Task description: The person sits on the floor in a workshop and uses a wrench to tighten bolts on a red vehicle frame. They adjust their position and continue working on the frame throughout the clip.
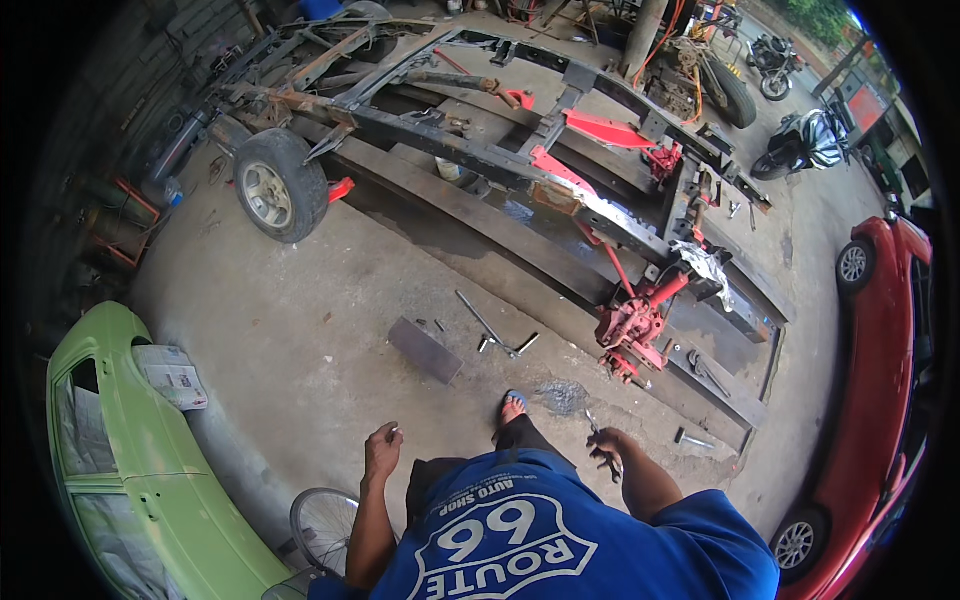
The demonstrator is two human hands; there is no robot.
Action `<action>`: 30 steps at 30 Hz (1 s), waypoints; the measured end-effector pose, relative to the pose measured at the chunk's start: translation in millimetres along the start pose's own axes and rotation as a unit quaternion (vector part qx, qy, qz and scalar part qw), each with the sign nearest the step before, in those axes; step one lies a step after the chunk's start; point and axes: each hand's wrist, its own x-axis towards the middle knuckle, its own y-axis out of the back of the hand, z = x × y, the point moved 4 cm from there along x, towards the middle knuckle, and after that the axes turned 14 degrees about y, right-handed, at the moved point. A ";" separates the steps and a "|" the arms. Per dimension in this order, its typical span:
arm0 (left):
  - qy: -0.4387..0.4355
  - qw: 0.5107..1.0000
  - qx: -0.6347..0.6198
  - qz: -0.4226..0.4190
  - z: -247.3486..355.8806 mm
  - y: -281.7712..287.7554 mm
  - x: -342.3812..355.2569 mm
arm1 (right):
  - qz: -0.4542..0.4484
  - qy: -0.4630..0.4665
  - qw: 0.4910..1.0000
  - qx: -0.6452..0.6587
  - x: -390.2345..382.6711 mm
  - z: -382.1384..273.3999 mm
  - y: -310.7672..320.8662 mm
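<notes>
Right hand (609, 441) clamping around slim metal tool (592, 421), tool sitting apart from red hub assembly (632, 322). Left hand (381, 447) curling; cannot tell whether holding anything. Good handling likely meaning firm grip, careful footing around long metal bar (482, 319) on concrete floor (290, 330).

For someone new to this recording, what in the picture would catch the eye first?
Probably the bare vehicle frame stretching across the upper middle, with a bright red assembly at its near right end. Next would come the light green car body at the lower left and the red car along the right edge. At the lower middle, the person's right hand holds a metal tool.
</notes>
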 end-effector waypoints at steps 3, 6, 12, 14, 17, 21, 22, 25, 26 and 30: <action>-0.030 0.999 0.031 -0.007 40.3 16.2 27.2 | 0.032 0.094 0.995 0.004 -5.8 -133.0 -6.3; -0.057 0.997 0.032 -0.050 82.9 31.1 64.9 | 0.055 0.192 0.979 -0.028 -18.2 -231.9 -16.0; -0.182 0.966 0.073 -0.165 167.6 63.7 173.3 | 0.109 0.152 0.980 0.071 -34.3 -253.4 -84.6; -0.222 0.952 0.063 -0.202 211.6 70.7 206.0 | 0.109 0.079 0.986 0.100 -41.9 -224.2 -116.4; -0.197 0.928 0.074 -0.308 283.9 75.5 237.2 | 0.088 -0.033 0.984 0.152 -59.9 -166.9 -171.8; -0.264 0.887 0.082 -0.369 386.2 62.6 242.6 | 0.038 -0.141 0.956 0.256 -69.1 -99.9 -234.7; -0.286 0.878 0.081 -0.376 407.9 56.7 238.8 | 0.013 -0.153 0.953 0.261 -66.2 -88.0 -244.3; -0.436 0.826 0.160 -0.318 461.0 37.6 212.5 | -0.020 -0.155 0.958 0.239 -37.7 -76.8 -247.4; -0.438 0.820 0.193 -0.315 470.3 29.2 202.6 | -0.020 -0.156 0.953 0.258 -22.9 -81.6 -238.9; -0.457 0.799 0.255 -0.296 505.3 -2.2 173.4 | -0.010 -0.075 0.962 0.261 29.2 -139.9 -162.3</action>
